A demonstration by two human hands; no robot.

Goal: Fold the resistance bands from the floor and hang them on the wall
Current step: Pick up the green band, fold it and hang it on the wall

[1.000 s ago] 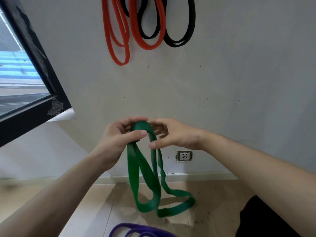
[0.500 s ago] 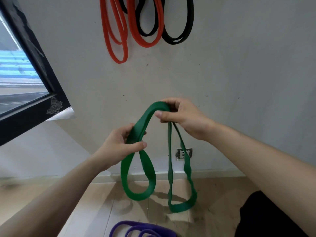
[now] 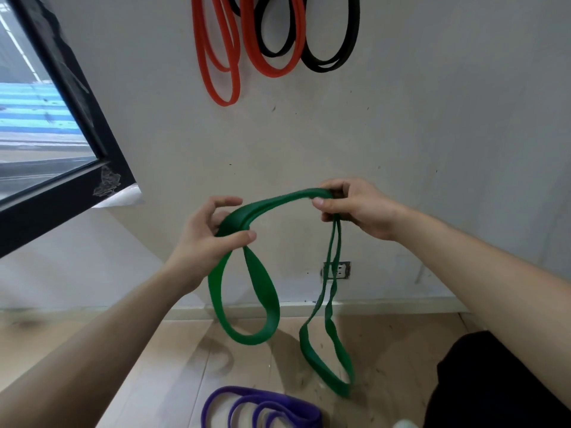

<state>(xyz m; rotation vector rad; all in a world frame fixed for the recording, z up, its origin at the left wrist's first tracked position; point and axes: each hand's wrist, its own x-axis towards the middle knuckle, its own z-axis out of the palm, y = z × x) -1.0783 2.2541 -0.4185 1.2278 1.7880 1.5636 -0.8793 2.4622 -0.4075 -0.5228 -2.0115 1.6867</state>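
Green band (image 3: pixel 247 291) doubled, two loops hanging

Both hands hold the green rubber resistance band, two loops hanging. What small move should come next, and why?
Probably bring the right hand toward the left hand, laying the two loops together. The green rubber resistance band spans between the hands, one loop hanging under each, so it is not yet one compact fold for the wall.

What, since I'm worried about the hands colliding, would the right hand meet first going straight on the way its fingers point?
Probably the left hand: the right hand points leftward along the green band that both hold. Depth is unclear; it might pass behind, reaching the wall.
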